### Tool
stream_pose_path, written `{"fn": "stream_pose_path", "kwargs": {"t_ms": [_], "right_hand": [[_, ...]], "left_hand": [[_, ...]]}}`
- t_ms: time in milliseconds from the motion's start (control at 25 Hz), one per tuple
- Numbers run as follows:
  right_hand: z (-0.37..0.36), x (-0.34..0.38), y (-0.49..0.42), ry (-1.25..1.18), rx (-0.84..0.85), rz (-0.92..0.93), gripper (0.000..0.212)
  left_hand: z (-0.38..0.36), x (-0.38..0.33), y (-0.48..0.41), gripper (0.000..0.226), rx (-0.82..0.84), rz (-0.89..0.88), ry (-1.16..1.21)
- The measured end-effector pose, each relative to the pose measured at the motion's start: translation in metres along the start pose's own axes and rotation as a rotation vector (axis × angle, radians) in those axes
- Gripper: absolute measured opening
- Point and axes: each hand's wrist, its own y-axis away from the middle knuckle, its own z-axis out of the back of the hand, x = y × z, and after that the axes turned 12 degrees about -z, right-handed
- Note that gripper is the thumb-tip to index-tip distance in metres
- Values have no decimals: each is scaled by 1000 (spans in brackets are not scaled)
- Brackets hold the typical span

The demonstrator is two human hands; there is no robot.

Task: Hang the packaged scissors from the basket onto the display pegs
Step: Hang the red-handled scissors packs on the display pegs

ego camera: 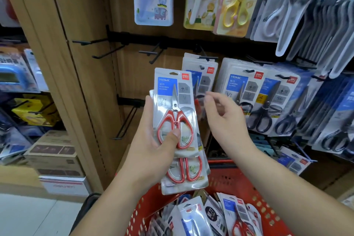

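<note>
I faced a wooden display wall (134, 74) with black wire pegs (107, 51), some carrying hanging packs (237, 86). My left hand (153, 140) gripped a stack of packaged scissors (175, 105), glossy plastic over red handles, above the red perforated basket (228, 182). I could not tell how many packs it held. My right hand (224, 119), blurred, hovered just beside the stack, fingers loose, holding nothing.

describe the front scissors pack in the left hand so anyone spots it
Above the red plastic basket, the left hand grips stacked clear packs. The front pack shows red-handled scissors under a blue HOME label; hanging packs farther right have black handles.
</note>
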Motion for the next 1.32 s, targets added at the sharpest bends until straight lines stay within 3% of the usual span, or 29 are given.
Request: {"fn": "stream_pose_path", "kwargs": {"t_ms": [120,320,480,680,840,1040,1320], "right_hand": [[-2,12,29,-386,306,-219,35],[-1,-9,23,-543,160,-296,37],[17,-13,13,-650,123,-296,36],[22,-18,14,-558,51,-244,42],[25,-18,17,-348,-40,-36,48],[8,-23,26,-247,-84,130,61],[-3,-13,1,-112,-6,66,74]], "left_hand": [[-11,3,2,88,36,-49,-37],[-19,2,6,115,268,8,-52],[-18,1,4,104,247,-30,-42],[-14,-3,4,91,251,-29,-92],[8,0,-2,83,102,-12,-95],[18,-4,1,95,12,1,-121],[18,-11,-1,96,-30,1,-71]]}}
